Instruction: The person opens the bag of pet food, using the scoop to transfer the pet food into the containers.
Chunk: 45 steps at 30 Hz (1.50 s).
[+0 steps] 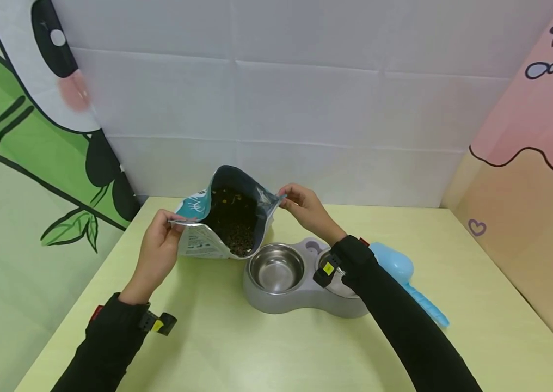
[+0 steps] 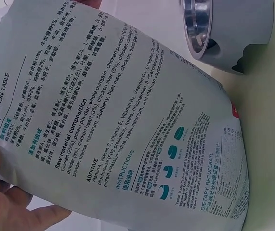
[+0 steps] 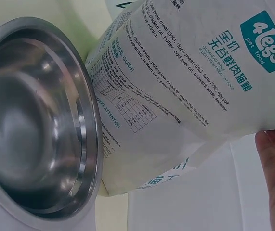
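Observation:
A white and teal cat food bag (image 1: 203, 242) stands with its mouth spread wide and leaning toward me, and dark brown kibble (image 1: 232, 223) shows inside. My left hand (image 1: 159, 247) pinches the left edge of the mouth between thumb and fingers. At the opposite corner my right hand (image 1: 306, 209) pinches the rim. Printed text covers the bag's side (image 2: 108, 110) in the left wrist view. Just right of the bag sits a grey double feeder (image 1: 286, 302) with a bare steel bowl (image 1: 276, 269) in its left half. My right wrist partly hides its other bowl.
A light blue scoop (image 1: 394, 264) lies on the pale yellow table (image 1: 217, 348) to the right of the feeder, its handle pointing toward me. Behind the table hangs a creased white cloth (image 1: 306, 109). Cartoon-printed panels flank it at left and right.

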Each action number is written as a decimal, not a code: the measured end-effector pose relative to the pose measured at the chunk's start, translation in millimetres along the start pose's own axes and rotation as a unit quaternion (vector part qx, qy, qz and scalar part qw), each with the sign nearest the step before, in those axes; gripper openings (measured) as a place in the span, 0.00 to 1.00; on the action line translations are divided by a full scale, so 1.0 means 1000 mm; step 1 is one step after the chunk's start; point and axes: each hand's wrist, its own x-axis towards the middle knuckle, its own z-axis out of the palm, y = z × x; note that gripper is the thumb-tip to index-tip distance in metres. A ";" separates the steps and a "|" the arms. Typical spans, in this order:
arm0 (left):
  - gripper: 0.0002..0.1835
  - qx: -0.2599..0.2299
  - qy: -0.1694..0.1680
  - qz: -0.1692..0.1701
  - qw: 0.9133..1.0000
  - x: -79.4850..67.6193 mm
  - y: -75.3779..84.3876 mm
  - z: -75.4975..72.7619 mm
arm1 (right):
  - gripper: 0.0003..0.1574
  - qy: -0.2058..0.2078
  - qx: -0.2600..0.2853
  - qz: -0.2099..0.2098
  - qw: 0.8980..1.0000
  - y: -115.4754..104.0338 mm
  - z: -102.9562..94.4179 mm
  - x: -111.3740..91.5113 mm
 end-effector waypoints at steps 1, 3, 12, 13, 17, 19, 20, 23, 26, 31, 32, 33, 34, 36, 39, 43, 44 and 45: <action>0.06 -0.005 -0.002 0.001 1.000 0.000 0.000 0.000 | 0.06 -0.001 -0.002 -0.001 1.000 0.000 0.000 -0.001; 0.06 -0.017 -0.003 0.003 1.000 -0.002 -0.001 0.001 | 0.06 -0.003 -0.003 -0.004 1.000 0.000 0.000 -0.002; 0.05 -0.003 0.007 0.003 1.000 -0.006 -0.004 0.002 | 0.06 -0.006 -0.002 -0.013 1.000 0.001 0.000 -0.007; 0.05 -0.002 0.008 0.003 1.000 -0.006 -0.004 0.002 | 0.06 -0.005 -0.003 -0.016 1.000 0.000 0.000 -0.007; 0.05 0.004 0.011 0.006 1.000 -0.006 -0.004 0.002 | 0.06 -0.005 0.000 -0.014 1.000 0.000 0.000 -0.007; 0.05 0.004 0.012 0.004 1.000 -0.006 -0.003 0.002 | 0.07 -0.006 0.008 -0.010 1.000 0.000 0.000 -0.007; 0.05 0.003 0.012 0.004 1.000 -0.006 -0.003 0.002 | 0.07 -0.007 0.013 -0.007 1.000 0.000 0.001 -0.007; 0.05 -0.009 0.015 0.004 1.000 -0.006 -0.002 0.002 | 0.08 -0.014 0.028 -0.002 1.000 -0.001 0.001 -0.007; 0.05 -0.015 0.015 0.007 1.000 -0.006 -0.001 0.002 | 0.09 -0.020 0.036 -0.001 0.999 -0.004 0.001 -0.007; 0.05 -0.009 0.011 0.006 1.000 -0.005 -0.001 0.001 | 0.11 -0.029 0.026 -0.001 0.999 -0.010 0.000 -0.009; 0.05 -0.008 0.010 0.005 1.000 -0.005 -0.001 0.001 | 0.12 -0.031 0.020 -0.002 0.999 -0.012 -0.001 -0.010; 0.05 -0.008 0.009 0.004 1.000 -0.005 -0.001 0.001 | 0.12 -0.031 0.014 -0.005 0.999 -0.013 -0.001 -0.010; 0.06 -0.009 0.008 0.004 1.000 -0.005 -0.002 0.001 | 0.13 -0.032 0.008 -0.007 0.999 -0.014 -0.002 -0.011; 0.06 -0.010 0.007 0.005 1.000 -0.005 -0.001 0.001 | 0.15 -0.027 -0.006 -0.010 1.000 -0.015 -0.004 -0.013; 0.06 -0.010 0.006 0.005 1.000 -0.004 -0.001 0.001 | 0.16 -0.007 -0.031 -0.002 0.999 -0.014 -0.010 -0.018; 0.05 -0.005 0.007 0.003 1.000 -0.005 0.000 0.000 | 0.16 0.023 -0.057 0.026 0.998 -0.012 -0.021 -0.026; 0.05 -0.003 0.007 0.004 1.000 -0.005 0.000 0.000 | 0.16 0.026 -0.061 0.034 0.997 -0.012 -0.024 -0.028; 0.05 -0.003 0.009 0.002 1.000 -0.005 0.001 -0.001 | 0.16 0.030 -0.064 0.042 0.997 -0.012 -0.027 -0.031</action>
